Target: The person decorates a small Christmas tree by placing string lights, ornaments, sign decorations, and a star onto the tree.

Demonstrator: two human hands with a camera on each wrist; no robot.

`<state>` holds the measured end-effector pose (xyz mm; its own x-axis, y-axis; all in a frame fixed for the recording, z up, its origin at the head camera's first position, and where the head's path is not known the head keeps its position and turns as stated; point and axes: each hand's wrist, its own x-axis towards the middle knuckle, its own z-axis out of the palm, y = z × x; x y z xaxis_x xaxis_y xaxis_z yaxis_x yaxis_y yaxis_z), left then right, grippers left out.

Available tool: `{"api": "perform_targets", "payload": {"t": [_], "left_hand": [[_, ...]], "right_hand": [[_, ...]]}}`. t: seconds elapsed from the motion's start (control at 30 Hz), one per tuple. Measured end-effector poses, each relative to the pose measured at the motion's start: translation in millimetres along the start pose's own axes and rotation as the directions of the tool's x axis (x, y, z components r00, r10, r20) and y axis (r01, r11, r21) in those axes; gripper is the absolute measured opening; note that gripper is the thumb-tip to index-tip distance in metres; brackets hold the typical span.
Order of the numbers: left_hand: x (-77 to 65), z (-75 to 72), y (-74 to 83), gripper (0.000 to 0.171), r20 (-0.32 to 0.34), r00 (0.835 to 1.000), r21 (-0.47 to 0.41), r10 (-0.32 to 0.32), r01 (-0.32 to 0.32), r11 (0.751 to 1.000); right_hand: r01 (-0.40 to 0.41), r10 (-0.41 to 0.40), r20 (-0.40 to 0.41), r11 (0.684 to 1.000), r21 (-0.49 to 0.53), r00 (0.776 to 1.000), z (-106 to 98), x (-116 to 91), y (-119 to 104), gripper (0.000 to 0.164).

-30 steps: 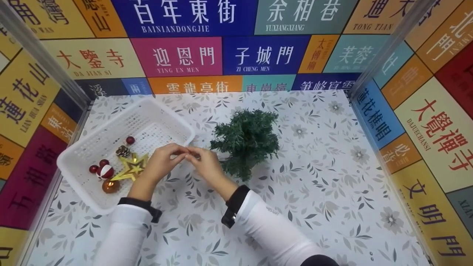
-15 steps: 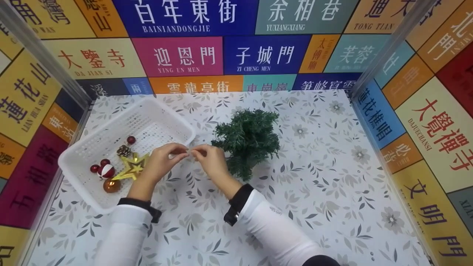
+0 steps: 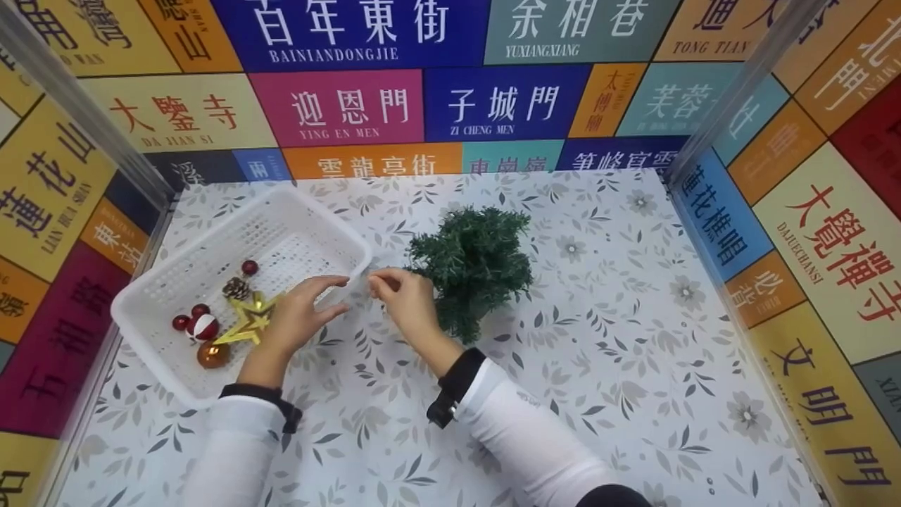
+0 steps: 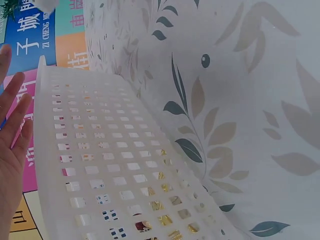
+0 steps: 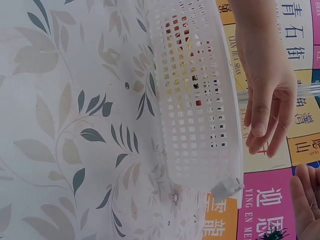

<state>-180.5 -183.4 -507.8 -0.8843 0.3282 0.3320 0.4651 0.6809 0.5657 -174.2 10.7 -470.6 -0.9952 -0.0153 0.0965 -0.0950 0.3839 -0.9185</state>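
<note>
My right hand has thumb and forefinger pinched together beside the small green artificial Christmas tree. A thin clear thread shows at its fingertips in the right wrist view. Below it hangs a small silvery-white ornament, its kind unclear, overlapping the basket's rim in that view. The left wrist view catches a pale ornament at its top edge. My left hand is apart from the right, thumb and fingers spread with nothing between them, over the near right side of the white plastic basket.
Inside the basket lie a gold star, a pine cone, an orange-gold bauble, a red-and-white bauble and several small red balls. Printed panels wall in the flowered tabletop.
The two hands' fingertips, together a second ago, have separated. My left thumb and fingers have spread open, and the right hand has shifted slightly right toward the tree, still pinching.
</note>
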Motion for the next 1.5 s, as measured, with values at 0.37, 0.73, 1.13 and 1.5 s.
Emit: {"api": "perform_targets", "payload": {"t": [0.37,0.73,1.13,1.5], "left_hand": [[-7.8,33.5,25.5,0.044,-0.053,0.998,-0.060,-0.032,0.029,0.998],[-6.4,45.4,28.4,0.021,-0.252,0.964,-0.010,0.081,-0.087,0.996],[-25.5,14.2,-4.2,0.019,-0.303,0.951,0.067,0.061,-0.043,0.997],[-52.1,-46.8,-36.9,0.020,-0.177,0.922,0.085,-0.343,0.362,0.928]], "right_hand": [[-0.025,0.027,-0.011,0.984,0.177,1.000,0.4,-3.0,-4.2,0.016],[0.033,-0.017,-0.074,0.975,0.220,0.997,-6.6,-9.2,-9.1,0.014],[0.050,-0.006,-0.155,0.958,0.282,0.988,-16.3,-7.8,-11.6,0.014],[0.011,0.055,-0.178,0.937,0.350,0.982,-14.3,-6.5,-12.5,0.015]]}}
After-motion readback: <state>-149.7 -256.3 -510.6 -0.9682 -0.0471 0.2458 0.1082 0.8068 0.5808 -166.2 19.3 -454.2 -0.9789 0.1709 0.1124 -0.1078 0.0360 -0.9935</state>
